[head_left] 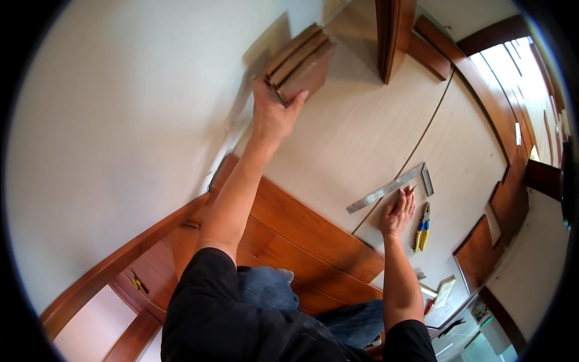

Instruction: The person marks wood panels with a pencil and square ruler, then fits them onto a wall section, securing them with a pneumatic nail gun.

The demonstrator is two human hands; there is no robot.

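Note:
My left hand (278, 113) grips a stack of short brown boards (304, 69) at the upper middle, beside the white wall. My right hand (398, 208) rests low over the pale floor boards, with its fingers closed on a small reddish pencil (411, 189). Just above that hand lies a metal square (384, 192), and to its right are pliers (421, 230) with blue and yellow handles. A long dark seam runs through the pale surface (313, 151) under these tools.
A wooden post (395, 33) stands at the top. Reddish wooden planks (289, 223) lie near my knees, with more wood pieces (473, 253) at the right. A wooden railing (114, 262) runs along the left. Further tools (440, 292) lie at the lower right.

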